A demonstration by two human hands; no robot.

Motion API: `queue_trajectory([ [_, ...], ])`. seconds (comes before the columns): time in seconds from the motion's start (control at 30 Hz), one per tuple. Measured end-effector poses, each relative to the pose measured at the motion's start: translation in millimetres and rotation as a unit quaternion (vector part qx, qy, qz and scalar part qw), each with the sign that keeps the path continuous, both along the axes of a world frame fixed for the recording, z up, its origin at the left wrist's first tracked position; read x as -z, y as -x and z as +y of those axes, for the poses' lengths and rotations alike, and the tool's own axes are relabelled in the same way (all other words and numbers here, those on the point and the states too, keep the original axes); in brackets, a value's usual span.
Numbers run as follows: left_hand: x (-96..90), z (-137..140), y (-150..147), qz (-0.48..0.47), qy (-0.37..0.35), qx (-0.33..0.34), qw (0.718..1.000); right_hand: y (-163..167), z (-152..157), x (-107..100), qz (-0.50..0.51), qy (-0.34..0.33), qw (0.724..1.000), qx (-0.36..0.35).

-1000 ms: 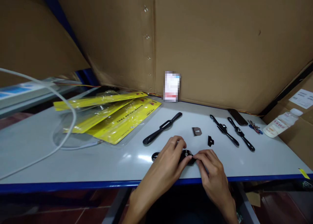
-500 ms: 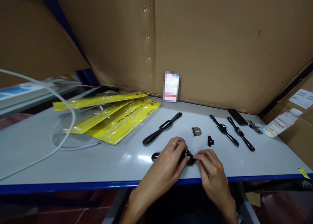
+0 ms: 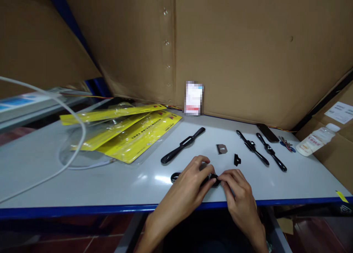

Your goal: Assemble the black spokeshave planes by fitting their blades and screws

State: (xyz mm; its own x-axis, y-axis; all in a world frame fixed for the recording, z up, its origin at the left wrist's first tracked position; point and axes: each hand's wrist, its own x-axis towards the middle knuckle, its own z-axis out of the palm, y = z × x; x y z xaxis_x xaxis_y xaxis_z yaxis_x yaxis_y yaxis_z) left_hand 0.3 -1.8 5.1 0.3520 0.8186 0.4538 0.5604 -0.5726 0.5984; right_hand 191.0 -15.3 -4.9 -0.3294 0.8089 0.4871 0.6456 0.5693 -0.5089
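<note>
A black spokeshave (image 3: 174,177) lies near the front edge of the table, its middle mostly covered by my fingers. My left hand (image 3: 194,179) reaches over it, thumb and fingers closed around the middle part. With thumb and fingertips pinched together, my right hand (image 3: 238,190) grips the right end of the same dark middle part. Beyond my hands lie a bare black spokeshave body (image 3: 182,146), a flat steel blade (image 3: 221,149) and a small black cap plate (image 3: 237,160). Two more black spokeshaves, one inner (image 3: 252,147) and one outer (image 3: 271,152), rest to the right.
Yellow blister packs (image 3: 138,135) are piled on the left, near a white cable (image 3: 82,135). A dark phone (image 3: 267,132), small metal pieces (image 3: 287,144) and a white bottle (image 3: 317,139) lie at the right. A blurred bright screen (image 3: 193,98) leans against the cardboard wall (image 3: 248,54).
My left index finger has shifted right and down over the middle of the spokeshave, covering the round screw seen before. My right hand has barely moved.
</note>
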Motion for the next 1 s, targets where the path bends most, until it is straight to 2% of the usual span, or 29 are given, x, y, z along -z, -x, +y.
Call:
queue_trajectory([
  [0.23, 3.3, 2.1, 0.9, -0.014, -0.004, -0.014, 1.0, 0.0, -0.2, 0.2, -0.002, 0.002, 1.0, 0.002],
  [0.4, 0.8, 0.8, 1.7, -0.018, -0.005, 0.02, 1.0, -0.9, -0.1, 1.6, -0.008, 0.003, 1.0, 0.005],
  [0.6, 0.0, 0.7, -0.1, -0.028, 0.012, -0.025, 0.999, 0.4, -0.8, -0.8, -0.008, 0.0, 1.0, 0.011],
  [0.8, -1.3, -0.5, 3.1, -0.023, -0.003, 0.018, 1.0, 0.0, -0.7, -0.5, -0.006, -0.002, 1.0, 0.011],
  [1.0, -1.7, 0.8, -0.3, -0.03, 0.014, -0.029, 0.999, 0.1, -0.5, -0.8, -0.011, 0.001, 1.0, 0.009],
])
